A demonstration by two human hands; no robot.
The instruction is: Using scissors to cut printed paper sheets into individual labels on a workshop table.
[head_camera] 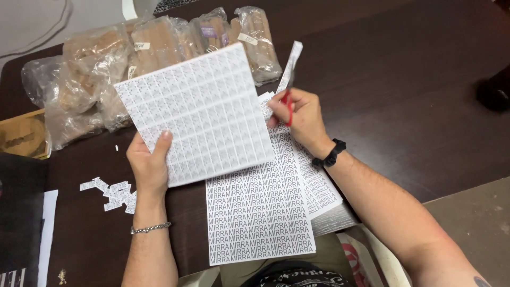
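While the left hand [149,165] grips a printed label sheet [199,111], the right hand [300,119] fingers close on red-handled scissors [288,101] cutting its edge.

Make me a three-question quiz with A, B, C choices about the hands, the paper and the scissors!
1. Where do the small cut paper pieces lie?
A. left of the left hand
B. on the bags
C. under the scissors

2. What colour are the scissors' handles?
A. blue
B. red
C. green

3. How is the grid-printed sheet?
A. crumpled
B. flat on the table
C. held up

Answers: 1 A, they sit on the dark table beside that wrist. 2 B, red shows in the right hand. 3 C, the left hand grips its lower edge.
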